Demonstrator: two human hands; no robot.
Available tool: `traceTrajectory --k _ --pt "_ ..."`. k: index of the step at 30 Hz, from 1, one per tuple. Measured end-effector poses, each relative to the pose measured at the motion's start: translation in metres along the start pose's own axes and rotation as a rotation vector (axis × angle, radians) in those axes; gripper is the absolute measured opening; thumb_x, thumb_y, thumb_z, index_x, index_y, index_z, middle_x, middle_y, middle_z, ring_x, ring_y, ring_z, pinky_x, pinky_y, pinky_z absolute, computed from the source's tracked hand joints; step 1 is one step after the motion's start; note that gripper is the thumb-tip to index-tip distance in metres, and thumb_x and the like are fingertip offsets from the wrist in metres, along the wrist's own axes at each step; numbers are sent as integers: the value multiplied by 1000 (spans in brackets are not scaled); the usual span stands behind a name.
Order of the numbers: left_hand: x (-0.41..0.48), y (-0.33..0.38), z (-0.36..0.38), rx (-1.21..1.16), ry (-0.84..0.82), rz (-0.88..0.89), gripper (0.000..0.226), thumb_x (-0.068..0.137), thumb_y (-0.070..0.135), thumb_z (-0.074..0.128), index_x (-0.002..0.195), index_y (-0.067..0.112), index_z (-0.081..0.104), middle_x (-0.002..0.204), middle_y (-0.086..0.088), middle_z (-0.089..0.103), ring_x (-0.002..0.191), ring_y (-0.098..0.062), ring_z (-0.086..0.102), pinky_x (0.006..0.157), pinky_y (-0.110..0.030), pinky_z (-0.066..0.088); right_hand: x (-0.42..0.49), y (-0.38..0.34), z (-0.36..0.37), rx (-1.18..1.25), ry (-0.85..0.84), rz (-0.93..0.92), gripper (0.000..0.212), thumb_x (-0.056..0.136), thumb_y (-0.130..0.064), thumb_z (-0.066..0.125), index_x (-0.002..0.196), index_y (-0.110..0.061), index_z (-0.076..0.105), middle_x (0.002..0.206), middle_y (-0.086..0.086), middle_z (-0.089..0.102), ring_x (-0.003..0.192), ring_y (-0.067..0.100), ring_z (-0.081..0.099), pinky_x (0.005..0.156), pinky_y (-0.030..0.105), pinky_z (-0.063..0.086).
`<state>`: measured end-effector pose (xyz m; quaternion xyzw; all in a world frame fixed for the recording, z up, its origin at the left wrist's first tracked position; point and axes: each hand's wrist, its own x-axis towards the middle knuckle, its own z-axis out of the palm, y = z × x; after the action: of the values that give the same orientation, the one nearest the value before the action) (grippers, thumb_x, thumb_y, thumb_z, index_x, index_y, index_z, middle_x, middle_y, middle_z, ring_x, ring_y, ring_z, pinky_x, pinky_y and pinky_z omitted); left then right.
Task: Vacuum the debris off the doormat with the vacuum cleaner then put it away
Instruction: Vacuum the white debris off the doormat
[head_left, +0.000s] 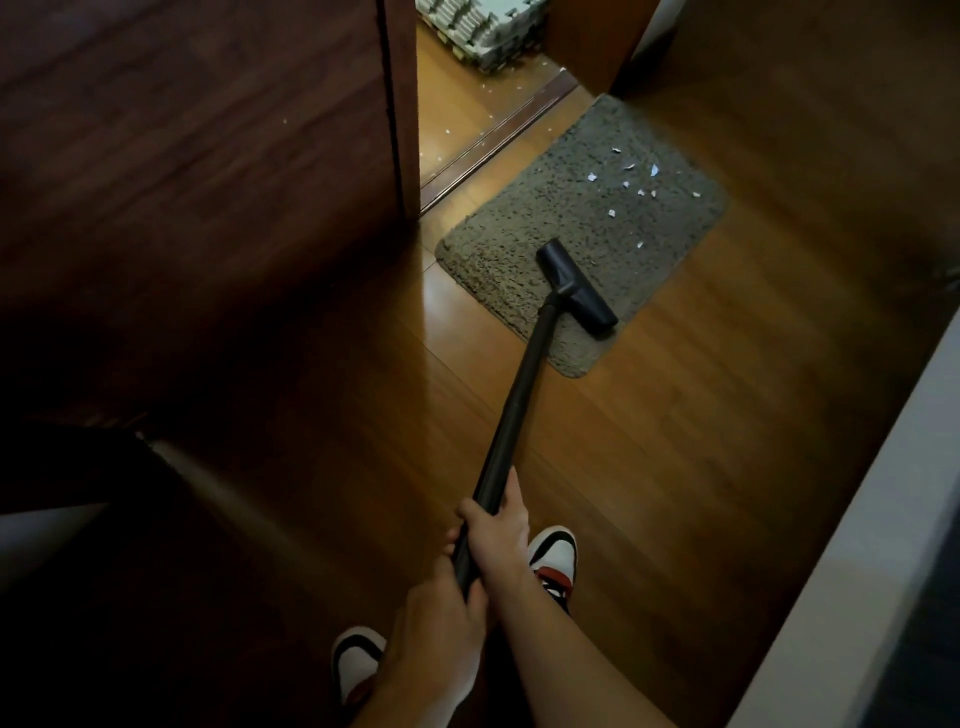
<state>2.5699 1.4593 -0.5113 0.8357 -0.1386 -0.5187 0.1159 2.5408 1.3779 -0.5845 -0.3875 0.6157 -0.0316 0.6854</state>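
A grey-brown shaggy doormat lies on the wooden floor in front of a doorway. Several white paper scraps are scattered over its far right part. The black vacuum floor head sits on the mat's near part, short of the scraps. Its long black wand slants back toward me. My right hand grips the wand higher up, and my left hand grips it just below, closer to my body. The vacuum's body is out of view.
A dark wooden door stands at the left, its edge beside the mat. Past the threshold strip lie more white bits and a stack of foam tiles. A pale wall edge runs along the right. My shoes stand under the wand.
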Motion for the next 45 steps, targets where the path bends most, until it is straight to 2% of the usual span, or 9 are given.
traceTrajectory --k 2,6,10,14,19,26,34,41,45 --pt "8 18 4 -13 -7 5 37 102 42 41 135 25 43 93 11 59 84 -10 62 68 -20 45 13 -14 -12 -3 4 -1 81 94 3 59 157 -36 25 74 10 57 51 19 60 48 31 52" --pt "29 59 15 23 -33 -28 32 101 47 40 125 26 46 96 6 62 86 -13 65 72 -27 52 39 -42 -40 -22 18 0 82 95 2 59 158 -37 23 76 9 58 52 19 60 50 33 54" --pt "48 102 25 25 -84 -31 33 101 48 39 125 26 46 95 6 62 84 -13 64 71 -27 51 66 -67 -71 -44 31 2 84 96 0 59 157 -42 21 80 12 60 55 21 60 54 35 56" --pt "63 142 31 33 -98 -14 35 101 47 40 128 24 45 95 6 62 78 -10 61 66 -24 46 92 -93 -96 -70 52 4 79 96 1 58 156 -37 24 80 12 58 53 22 60 53 37 56" --pt "82 183 32 47 -91 -11 41 101 47 40 134 24 43 98 5 64 86 -13 64 74 -28 52 118 -124 -118 -65 72 0 75 96 1 57 154 -35 27 75 11 57 52 21 59 52 36 54" --pt "100 214 32 68 -32 70 31 102 44 42 121 22 50 93 5 63 80 -10 63 70 -26 52 143 -153 -131 -45 101 7 66 95 3 56 148 -30 34 72 11 55 49 19 58 48 33 53" --pt "91 186 28 44 3 49 29 102 44 41 121 24 49 89 7 63 76 -6 64 67 -22 53 125 -140 -109 -85 67 37 76 97 -2 58 155 -37 23 88 13 59 49 16 59 46 29 52" --pt "65 124 24 -37 -19 4 32 101 45 43 125 26 52 87 7 66 76 -9 67 72 -27 58 84 -98 -77 -152 27 47 85 98 -5 59 158 -43 12 105 14 63 53 16 63 50 30 55" --pt "48 84 14 -67 -33 -19 42 100 45 44 139 33 43 93 11 65 82 -10 68 80 -30 59 56 -73 -53 -160 30 43 87 96 -5 61 159 -40 13 104 14 65 52 14 63 50 29 54"
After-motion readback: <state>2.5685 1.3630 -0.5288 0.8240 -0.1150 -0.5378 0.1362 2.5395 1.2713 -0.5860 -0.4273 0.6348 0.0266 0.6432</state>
